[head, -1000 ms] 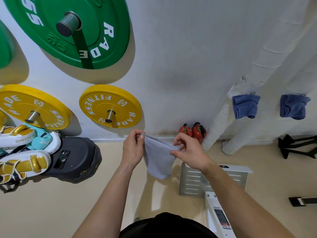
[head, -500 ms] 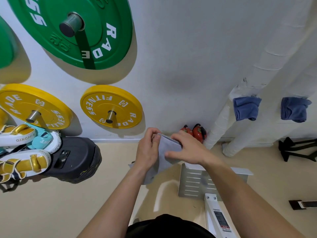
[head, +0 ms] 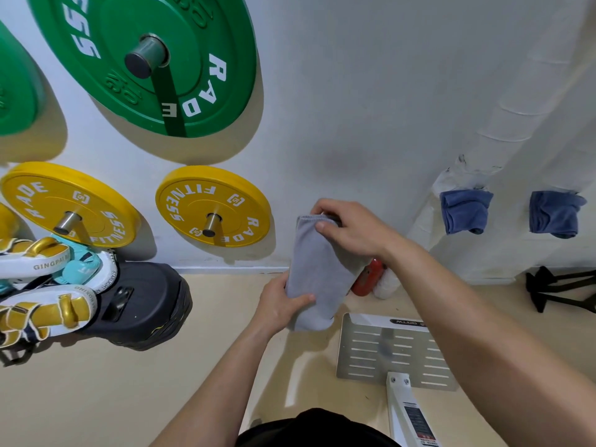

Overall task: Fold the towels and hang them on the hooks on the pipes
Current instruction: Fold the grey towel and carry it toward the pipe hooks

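A person held a grey towel [head: 317, 272] upright in the air before a white wall [head: 354, 108], partway through the folding step of the job. The right hand [head: 351, 232] pinched the towel's top edge between thumb and fingers. The left hand [head: 280, 303] gripped its lower side, thumb laid across the front of the cloth. Between them the towel hung as a narrow folded strip, clear of the floor. Judging by its length, one more fold, bottom brought up to top, appeared to be needed before it could be carried to the white pipes [head: 529, 101] at the right. There a first blue towel [head: 464, 211] and a second blue towel [head: 553, 212] already hung, well apart from the hands. The next move would call for keeping the layered edges lined up so the strip did not slip open. The hooks themselves could not be seen: any beneath the blue towels were covered, and no free hook could be made out on the pipes. How many layers the grey towel held could not be told. A red object [head: 367, 279] on the floor was largely hidden behind the towel and the right wrist, its kind unclear. A slotted metal plate [head: 393, 350] lay just below the hands, its lower part hidden by a white upright.
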### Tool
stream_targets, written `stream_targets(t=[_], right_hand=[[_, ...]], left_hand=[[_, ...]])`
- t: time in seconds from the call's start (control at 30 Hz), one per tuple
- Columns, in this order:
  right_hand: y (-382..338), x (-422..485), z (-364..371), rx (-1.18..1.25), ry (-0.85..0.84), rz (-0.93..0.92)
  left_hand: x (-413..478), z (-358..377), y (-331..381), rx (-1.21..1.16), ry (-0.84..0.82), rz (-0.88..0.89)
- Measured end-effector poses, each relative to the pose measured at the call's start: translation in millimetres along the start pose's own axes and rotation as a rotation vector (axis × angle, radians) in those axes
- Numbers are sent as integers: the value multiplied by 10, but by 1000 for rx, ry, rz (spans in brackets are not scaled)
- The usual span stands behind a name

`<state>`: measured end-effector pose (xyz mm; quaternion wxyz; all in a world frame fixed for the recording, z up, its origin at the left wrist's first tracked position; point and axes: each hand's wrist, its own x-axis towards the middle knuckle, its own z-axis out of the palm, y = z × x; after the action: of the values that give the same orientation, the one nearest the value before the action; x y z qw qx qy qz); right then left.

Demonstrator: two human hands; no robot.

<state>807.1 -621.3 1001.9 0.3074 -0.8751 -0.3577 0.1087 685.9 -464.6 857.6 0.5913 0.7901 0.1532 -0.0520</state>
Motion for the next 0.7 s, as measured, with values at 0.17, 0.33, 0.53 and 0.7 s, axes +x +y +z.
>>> stream_targets(t=[0.17, 0.33, 0.53, 0.7], right_hand=[[98, 92, -396, -98, 155, 60], [427, 1, -487, -264, 281, 256], [761, -257, -106, -115, 434, 530], [689, -451, 239, -42, 503, 550]], left_hand=[[-26, -19, -254, 2, -75, -34], [31, -245, -323, -133, 36, -72], [187, -474, 20, -520, 255, -129], [277, -408, 269, 5, 533, 64]])
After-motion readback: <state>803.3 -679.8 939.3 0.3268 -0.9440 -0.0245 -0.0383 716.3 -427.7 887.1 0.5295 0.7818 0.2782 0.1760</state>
